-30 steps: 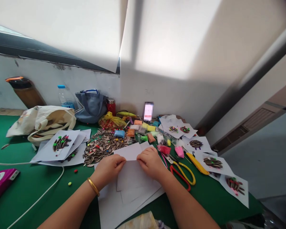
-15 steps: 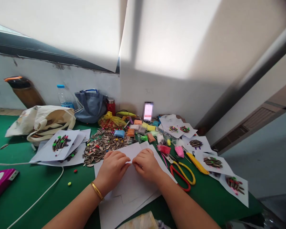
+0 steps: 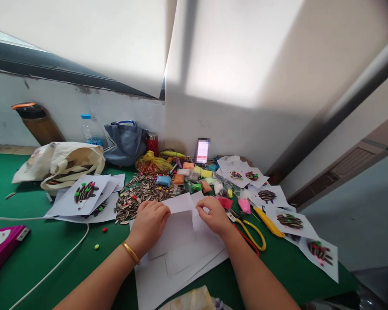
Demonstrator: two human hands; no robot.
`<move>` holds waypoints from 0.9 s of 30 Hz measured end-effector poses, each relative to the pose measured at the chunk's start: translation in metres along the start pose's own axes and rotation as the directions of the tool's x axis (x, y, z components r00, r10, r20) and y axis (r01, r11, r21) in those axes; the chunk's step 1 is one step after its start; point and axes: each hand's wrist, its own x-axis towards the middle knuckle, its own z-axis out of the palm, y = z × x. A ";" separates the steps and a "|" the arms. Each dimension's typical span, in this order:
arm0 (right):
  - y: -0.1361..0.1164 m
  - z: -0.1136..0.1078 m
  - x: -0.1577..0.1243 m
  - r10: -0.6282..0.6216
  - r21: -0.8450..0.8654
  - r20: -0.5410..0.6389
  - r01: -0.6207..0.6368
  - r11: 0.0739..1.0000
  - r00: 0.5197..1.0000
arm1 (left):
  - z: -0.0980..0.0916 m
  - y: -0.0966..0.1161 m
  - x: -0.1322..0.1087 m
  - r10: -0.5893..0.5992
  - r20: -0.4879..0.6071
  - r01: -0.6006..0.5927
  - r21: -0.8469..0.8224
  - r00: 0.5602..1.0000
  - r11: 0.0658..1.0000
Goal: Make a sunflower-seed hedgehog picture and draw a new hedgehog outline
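Over a stack of white sheets [image 3: 181, 280], I hold a smaller piece of white paper [image 3: 177, 230] raised a little, with its upper part folded or bent. My left hand [image 3: 150, 224], with a gold bangle [image 3: 131, 253] at its wrist, is closed on the paper's left side. My right hand [image 3: 214, 215] is closed in a pinch at the paper's right edge; its thumb and forefinger meet in a ring. Pencil-like lines show on the sheet beneath. Just beyond my hands lies a heap of striped sunflower seeds [image 3: 140, 191].
Coloured clay packets [image 3: 206, 173] lie behind my hands. Scissors [image 3: 254, 234] and a yellow utility knife [image 3: 269, 221] sit to the right. Seed pictures [image 3: 287, 210] lie on both sides. A phone [image 3: 202, 151], bags [image 3: 124, 144] and bottles stand along the wall. A white cable [image 3: 56, 263] crosses the left.
My hands have moved apart, the right one going rightward and the left slightly leftward. More of the paper's bent upper part and right edge shows between them.
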 end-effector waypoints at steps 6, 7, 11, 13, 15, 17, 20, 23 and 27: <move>-0.008 0.012 -0.005 0.035 0.215 0.137 -0.064 0.975 0.990 | 0.004 0.005 -0.002 0.053 0.006 -0.052 -0.080 0.999 0.995; -0.011 0.014 -0.006 0.019 0.206 0.190 -0.058 0.977 0.982 | 0.005 0.006 -0.002 0.068 0.014 -0.066 -0.094 0.998 0.993; -0.017 0.015 -0.004 -0.011 0.119 0.242 -0.018 0.993 0.970 | 0.006 0.006 -0.002 0.087 0.049 -0.081 -0.112 0.995 0.990; -0.013 0.011 -0.003 -0.005 0.088 0.215 -0.014 0.996 0.977 | 0.006 0.002 -0.001 0.079 0.067 -0.072 -0.099 0.995 0.992; -0.006 0.006 -0.003 0.015 0.080 0.182 -0.030 0.996 0.983 | 0.005 -0.002 0.000 0.064 0.071 -0.058 -0.076 0.995 0.995; 0.002 0.003 -0.002 0.039 0.093 0.147 -0.053 0.994 0.988 | 0.005 -0.007 0.001 0.034 0.054 -0.031 -0.060 0.998 0.998; 0.010 0.003 -0.002 0.082 0.137 0.097 -0.095 0.986 0.992 | 0.005 -0.014 0.003 -0.039 0.010 0.039 -0.108 0.999 0.993; 0.013 0.006 -0.002 0.130 0.186 0.055 -0.138 0.973 0.990 | 0.007 -0.018 0.003 -0.156 -0.045 0.139 -0.261 0.987 0.955; 0.010 0.010 -0.002 0.166 0.271 0.031 -0.168 0.948 0.986 | 0.015 -0.015 0.001 -0.352 -0.001 0.277 -0.616 0.936 0.738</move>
